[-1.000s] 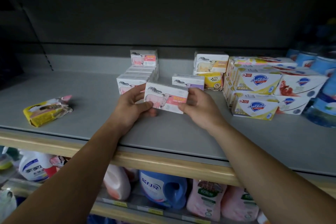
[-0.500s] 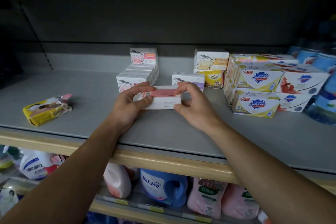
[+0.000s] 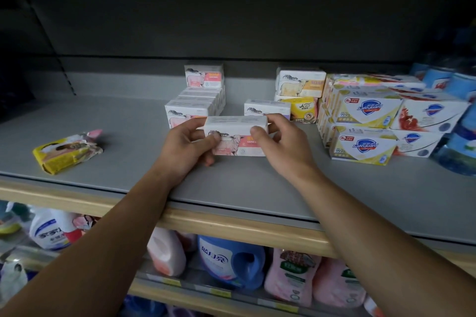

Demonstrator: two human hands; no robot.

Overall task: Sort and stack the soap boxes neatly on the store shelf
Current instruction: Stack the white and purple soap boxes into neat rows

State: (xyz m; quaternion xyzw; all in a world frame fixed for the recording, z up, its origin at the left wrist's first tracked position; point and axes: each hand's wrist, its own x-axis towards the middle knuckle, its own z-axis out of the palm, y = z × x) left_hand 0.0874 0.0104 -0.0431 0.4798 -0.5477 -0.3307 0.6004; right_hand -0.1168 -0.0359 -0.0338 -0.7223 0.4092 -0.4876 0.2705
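A white and pink soap box [image 3: 238, 136] with a cow picture is held just above the grey shelf [image 3: 128, 152]. My left hand [image 3: 186, 149] grips its left end and my right hand [image 3: 280, 147] grips its right end. Right behind it to the left a row of matching pink boxes [image 3: 193, 105] runs back to one upright box [image 3: 204, 76]. A purple-marked box [image 3: 266, 108] lies behind my right hand. Yellow cow boxes [image 3: 301, 85] are stacked further back.
Stacked Safeguard soap boxes [image 3: 365, 123] fill the right of the shelf, with blue bottles [image 3: 461, 136] beyond them. A crumpled yellow soap wrapper pack [image 3: 68, 152] lies at the left. Detergent bottles [image 3: 231, 262] stand on the lower shelf.
Both hands have turned the pink box from its narrow side to its cow-picture front facing me, and set it lower and nearer the front of the pink row.
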